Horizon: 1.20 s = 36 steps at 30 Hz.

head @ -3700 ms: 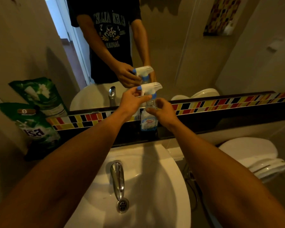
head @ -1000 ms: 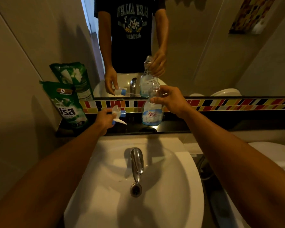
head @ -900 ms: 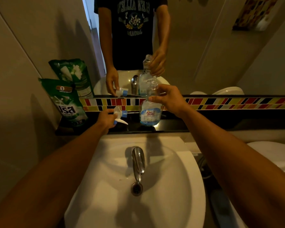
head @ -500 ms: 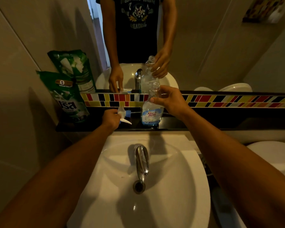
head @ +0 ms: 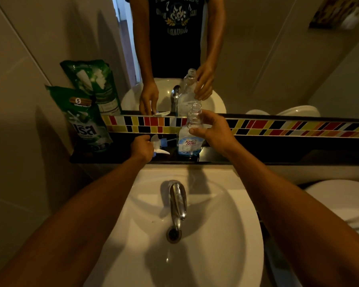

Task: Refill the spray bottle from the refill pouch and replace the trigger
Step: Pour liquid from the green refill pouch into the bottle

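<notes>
A green pouch stood at the left end of the dark shelf. The left hand gripped the white trigger, low on the shelf near its front edge. Just right of it, the open bottle stood on the shelf, with the right hand's fingers curled loosely around its neck.

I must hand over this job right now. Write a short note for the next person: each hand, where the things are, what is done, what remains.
Left hand: closed on the trigger, low at the dark shelf, left of the bottle; whether the trigger already rests on the shelf is unclear.
Right hand: fingers around the bottle at its shoulder; the bottle stands upright on the shelf.
Pouch: green, standing at the shelf's left end against the wall, untouched.
Done: trigger is off, bottle neck is open.
Left: let go of the trigger, pour from the pouch into the bottle, screw the trigger on again.
</notes>
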Tool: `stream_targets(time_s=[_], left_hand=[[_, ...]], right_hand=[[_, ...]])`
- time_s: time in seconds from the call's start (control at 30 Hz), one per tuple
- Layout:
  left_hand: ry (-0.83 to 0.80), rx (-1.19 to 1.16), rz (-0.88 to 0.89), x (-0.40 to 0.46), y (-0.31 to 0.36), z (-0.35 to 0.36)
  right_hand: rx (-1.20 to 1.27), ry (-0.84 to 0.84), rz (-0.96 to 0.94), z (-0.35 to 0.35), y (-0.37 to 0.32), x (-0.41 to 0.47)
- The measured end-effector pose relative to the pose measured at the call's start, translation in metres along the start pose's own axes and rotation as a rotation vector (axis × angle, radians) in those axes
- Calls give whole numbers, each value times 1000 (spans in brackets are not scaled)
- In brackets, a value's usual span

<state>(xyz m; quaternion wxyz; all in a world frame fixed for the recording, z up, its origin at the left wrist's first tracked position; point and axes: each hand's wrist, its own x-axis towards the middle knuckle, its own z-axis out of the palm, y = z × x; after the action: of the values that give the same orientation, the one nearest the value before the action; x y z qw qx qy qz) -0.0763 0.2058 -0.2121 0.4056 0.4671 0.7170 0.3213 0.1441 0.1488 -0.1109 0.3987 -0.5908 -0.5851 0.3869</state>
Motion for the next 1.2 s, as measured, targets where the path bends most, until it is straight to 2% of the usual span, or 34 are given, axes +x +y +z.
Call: stream_targets(time_s=[0.1,0.23,0.33,0.47,0.57,0.8,0.9,1.07,1.2], left_hand=[[56,64,61,-6,-3,-14],[143,242,233,-20,-8,-49],[196,273,292,-33,-5,-82],[248,276,323,-51,-4,-126],[289,251,261,-62,-4,-157],[377,99,215,-58,-3,-212],[333,-37,202,-39,-3,-228],[239,-81,242,-7,1,-237],[161,-184,294,20,-6,-231]], right_hand=[[4,118,5,6,-3,-11],[-60,438,-164,27,-10,-33],[-105,483,-279,50,-19,-47],[-134,371,-341,84,-34,-51],[-84,249,-347,110,-45,-43],[-98,-51,-240,168,-68,-11],[-55,-132,-165,193,-69,5],[12,-195,-101,221,-69,26],[23,-165,-94,245,-59,41]])
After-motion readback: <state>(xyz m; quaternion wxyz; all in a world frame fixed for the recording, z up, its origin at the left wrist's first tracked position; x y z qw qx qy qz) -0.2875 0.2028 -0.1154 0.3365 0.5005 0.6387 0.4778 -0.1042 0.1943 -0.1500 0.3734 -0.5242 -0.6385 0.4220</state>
